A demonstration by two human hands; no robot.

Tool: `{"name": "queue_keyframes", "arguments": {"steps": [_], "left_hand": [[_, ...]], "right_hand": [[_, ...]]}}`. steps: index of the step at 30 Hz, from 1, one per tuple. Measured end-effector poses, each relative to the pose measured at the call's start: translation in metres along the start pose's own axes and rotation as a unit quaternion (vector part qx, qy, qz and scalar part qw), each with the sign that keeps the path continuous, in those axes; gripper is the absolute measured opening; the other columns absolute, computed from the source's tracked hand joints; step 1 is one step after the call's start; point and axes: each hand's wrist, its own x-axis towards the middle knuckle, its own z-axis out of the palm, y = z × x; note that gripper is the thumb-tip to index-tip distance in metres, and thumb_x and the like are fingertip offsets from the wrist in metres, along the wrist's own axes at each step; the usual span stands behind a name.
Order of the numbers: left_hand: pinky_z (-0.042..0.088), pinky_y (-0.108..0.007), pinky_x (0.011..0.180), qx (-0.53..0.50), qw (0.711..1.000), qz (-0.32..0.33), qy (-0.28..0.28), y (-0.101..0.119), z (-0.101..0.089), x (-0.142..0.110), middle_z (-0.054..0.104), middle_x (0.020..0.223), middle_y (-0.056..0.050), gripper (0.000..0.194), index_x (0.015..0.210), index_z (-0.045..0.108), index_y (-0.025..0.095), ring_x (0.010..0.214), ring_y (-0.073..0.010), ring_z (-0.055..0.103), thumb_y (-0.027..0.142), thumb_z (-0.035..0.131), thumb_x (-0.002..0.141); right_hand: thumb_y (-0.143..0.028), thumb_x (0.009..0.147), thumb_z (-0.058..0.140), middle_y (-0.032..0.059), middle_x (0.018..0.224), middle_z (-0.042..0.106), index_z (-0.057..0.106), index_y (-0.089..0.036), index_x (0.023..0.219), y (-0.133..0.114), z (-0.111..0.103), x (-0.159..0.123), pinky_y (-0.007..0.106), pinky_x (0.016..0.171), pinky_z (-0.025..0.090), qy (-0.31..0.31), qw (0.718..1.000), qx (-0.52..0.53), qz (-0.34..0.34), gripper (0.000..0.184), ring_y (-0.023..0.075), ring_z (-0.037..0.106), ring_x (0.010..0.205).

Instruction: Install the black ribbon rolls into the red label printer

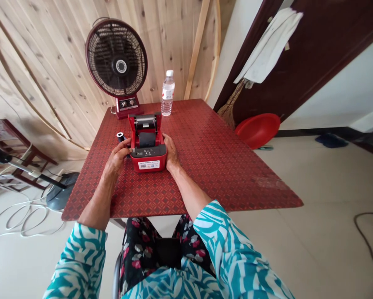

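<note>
A red and black label printer (149, 160) stands on the table with its lid raised, and a dark roll (147, 139) shows inside it. Against its left side is my left hand (119, 157), fingers curled at the edge of the body. My right hand (170, 151) wraps the opposite side, its fingertips partly hidden behind the printer. Between them, the two hands grip the printer. Just beyond my left hand a small black roll with a white end (120, 136) stands upright, its lower part partly covered by the fingers.
The table (211, 166) has a red patterned cover. At its back stand a dark red electric fan (120, 66) and a water bottle (168, 93). A red basin (257, 129) leans right of the table. White cable (27, 216) lies coiled on the left floor.
</note>
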Motion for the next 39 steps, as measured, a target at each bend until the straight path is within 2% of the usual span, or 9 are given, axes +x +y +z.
{"name": "queue_keyframes", "arguments": {"steps": [7,11,13,16,23,29,32,35,39], "left_hand": [[0.051,-0.041,0.097,0.098,0.992,0.072,0.022,-0.001,-0.004,-0.004,0.075,0.113,-0.008,0.052,0.119,0.071,0.017,0.111,-0.0294,0.066,0.034,0.062,0.070],[0.042,-0.040,0.111,0.241,0.959,0.148,0.027,0.016,-0.012,0.000,0.071,0.122,-0.007,0.041,0.111,0.076,0.020,0.126,-0.0287,0.057,0.037,0.063,0.076],[0.046,-0.039,0.107,0.298,0.939,0.171,0.017,0.026,-0.012,0.009,0.072,0.116,-0.008,0.038,0.109,0.077,0.020,0.117,-0.0263,0.063,0.038,0.061,0.080],[0.053,-0.036,0.091,0.388,0.906,0.169,-0.017,0.038,-0.010,0.028,0.076,0.100,-0.007,0.032,0.101,0.079,0.019,0.091,-0.0224,0.069,0.034,0.058,0.082],[0.055,-0.031,0.081,0.526,0.824,0.180,-0.107,0.056,0.000,0.066,0.078,0.089,-0.005,0.020,0.086,0.082,0.022,0.082,-0.0225,0.071,0.025,0.065,0.075],[0.057,-0.033,0.077,0.479,0.824,0.117,-0.278,0.065,0.019,0.073,0.077,0.084,-0.007,0.032,0.096,0.082,0.020,0.082,-0.0255,0.071,0.042,0.068,0.077],[0.056,-0.034,0.077,0.461,0.828,0.086,-0.308,0.063,0.025,0.076,0.077,0.081,-0.008,0.044,0.102,0.080,0.018,0.079,-0.0252,0.071,0.052,0.061,0.082],[0.054,-0.033,0.078,0.514,0.784,0.097,-0.336,0.062,0.028,0.081,0.078,0.083,-0.006,0.039,0.102,0.080,0.019,0.082,-0.0253,0.071,0.046,0.061,0.080],[0.050,-0.029,0.072,0.635,0.685,0.066,-0.351,0.063,0.037,0.088,0.078,0.083,-0.004,0.024,0.090,0.079,0.022,0.076,-0.0234,0.070,0.025,0.061,0.075]], "right_hand": [[-0.068,0.084,0.053,0.0057,0.133,0.068,0.066,-0.025,0.120,0.001,0.003,0.000,0.044,0.117,0.039,-0.008,1.000,0.008,0.014,0.057,0.0237,0.058,0.127],[-0.067,0.085,0.052,0.0051,0.131,0.068,0.066,-0.026,0.121,0.003,0.004,0.002,0.045,0.118,0.038,-0.012,1.000,0.015,0.020,0.056,0.0242,0.057,0.129],[-0.066,0.086,0.052,0.0054,0.130,0.068,0.067,-0.026,0.120,0.004,0.004,0.004,0.046,0.118,0.038,-0.014,1.000,0.020,0.020,0.055,0.0247,0.057,0.129],[-0.065,0.086,0.053,0.0042,0.129,0.068,0.068,-0.028,0.119,0.007,0.005,0.005,0.046,0.118,0.038,-0.011,0.999,0.026,0.017,0.051,0.0243,0.056,0.129],[-0.063,0.087,0.053,0.0023,0.127,0.069,0.069,-0.029,0.116,0.005,0.008,0.006,0.043,0.117,0.039,-0.009,0.999,0.024,0.018,0.048,0.0223,0.058,0.127],[-0.062,0.088,0.052,0.0022,0.128,0.067,0.069,-0.030,0.116,0.003,0.006,0.008,0.042,0.118,0.037,-0.011,1.000,0.006,0.010,0.046,0.0217,0.057,0.126],[-0.060,0.088,0.052,0.0024,0.127,0.068,0.069,-0.030,0.115,0.004,0.007,0.009,0.042,0.118,0.038,-0.013,1.000,0.007,0.004,0.045,0.0214,0.057,0.126],[-0.060,0.088,0.052,0.0024,0.126,0.068,0.069,-0.030,0.114,0.006,0.007,0.009,0.043,0.118,0.038,-0.013,1.000,0.011,0.002,0.043,0.0217,0.057,0.126],[-0.060,0.087,0.054,0.0016,0.125,0.069,0.069,-0.030,0.114,0.008,0.007,0.010,0.044,0.118,0.038,-0.013,1.000,0.025,0.008,0.043,0.0217,0.058,0.125]]}}
